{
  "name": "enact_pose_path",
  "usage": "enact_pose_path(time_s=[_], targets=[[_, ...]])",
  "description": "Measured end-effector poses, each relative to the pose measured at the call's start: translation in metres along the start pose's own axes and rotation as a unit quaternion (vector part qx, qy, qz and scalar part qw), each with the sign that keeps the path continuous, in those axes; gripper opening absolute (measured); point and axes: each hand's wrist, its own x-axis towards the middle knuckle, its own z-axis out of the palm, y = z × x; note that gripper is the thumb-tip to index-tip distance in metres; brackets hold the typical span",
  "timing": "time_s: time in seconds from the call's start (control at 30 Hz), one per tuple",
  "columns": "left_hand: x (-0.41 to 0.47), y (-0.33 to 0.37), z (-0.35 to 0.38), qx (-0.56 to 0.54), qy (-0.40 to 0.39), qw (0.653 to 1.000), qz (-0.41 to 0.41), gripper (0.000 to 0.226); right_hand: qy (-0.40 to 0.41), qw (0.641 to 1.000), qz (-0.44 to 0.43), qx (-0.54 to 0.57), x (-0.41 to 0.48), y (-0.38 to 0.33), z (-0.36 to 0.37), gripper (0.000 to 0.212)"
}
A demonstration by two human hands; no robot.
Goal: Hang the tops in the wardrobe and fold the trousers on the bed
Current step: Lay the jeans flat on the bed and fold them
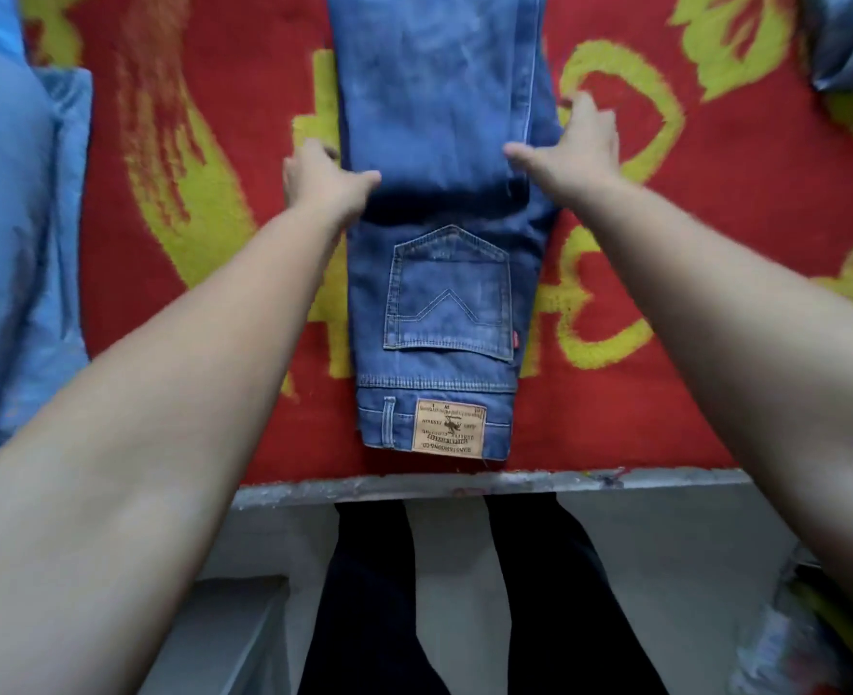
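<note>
The jeans (pixel 444 303) lie flat on the bed (pixel 665 393), folded long-ways so only one back pocket shows. The waist sits at the near edge of the bed, and the legs run away from it, out of the picture. The left hand (pixel 324 180) pinches the left side of the jeans. The right hand (pixel 577 143) pinches the right side. Both thumbs are on top. The jeans likely need folding up short next. A blue pillow (pixel 13 218) lies by the left edge. No tops or wardrobe show.

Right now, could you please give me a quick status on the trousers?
Thumbs over, left hand and right hand grip jeans edges. Jeans flat on blanket, waistband nearest. Nothing blocking.
</note>
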Motion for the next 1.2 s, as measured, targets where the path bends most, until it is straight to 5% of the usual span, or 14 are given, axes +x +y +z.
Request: enact_pose_path(time_s=[0.17,0.27,0.37,0.5,0.67,0.8,0.93,1.0,1.1,1.2], targets=[[-0.016,-0.011,0.036,-0.244,-0.1,0.956,-0.13,0.037,-0.063,0.995,0.032,0.069,-0.008,0.02,0.037,0.047],[-0.009,-0.009,0.039,-0.355,-0.107,0.911,-0.181,0.041,-0.069,0.983,0.065,0.157,-0.001,0.018,0.043,0.04],[-0.006,-0.005,0.038,-0.447,-0.08,0.865,-0.212,0.046,-0.045,0.952,0.112,0.28,0.0,0.012,0.044,0.029],[-0.008,-0.003,0.032,-0.517,-0.078,0.832,-0.184,0.013,-0.058,0.894,0.108,0.43,-0.006,0.01,0.032,0.023],[-0.024,-0.029,0.046,-0.336,-0.078,0.924,-0.166,0.022,-0.111,0.94,0.141,0.291,-0.019,0.043,0.044,0.021],[-0.005,-0.023,0.038,-0.285,-0.089,0.942,-0.154,0.02,-0.194,0.963,0.105,0.154,0.002,0.04,0.026,0.013],[0.029,-0.004,0.025,-0.314,-0.023,0.943,-0.108,0.047,-0.042,0.987,0.061,0.144,0.036,0.028,0.012,0.035],[0.047,0.014,0.02,-0.383,-0.051,0.917,-0.098,0.055,-0.009,0.988,0.061,0.142,0.055,0.02,0.01,0.07],[0.073,0.039,0.019,-0.441,-0.085,0.89,-0.077,0.056,-0.044,0.977,0.064,0.199,0.086,0.0,0.01,0.102],[0.086,0.055,0.022,-0.481,-0.125,0.863,-0.089,0.049,-0.145,0.935,0.102,0.306,0.102,-0.026,0.017,0.112]])
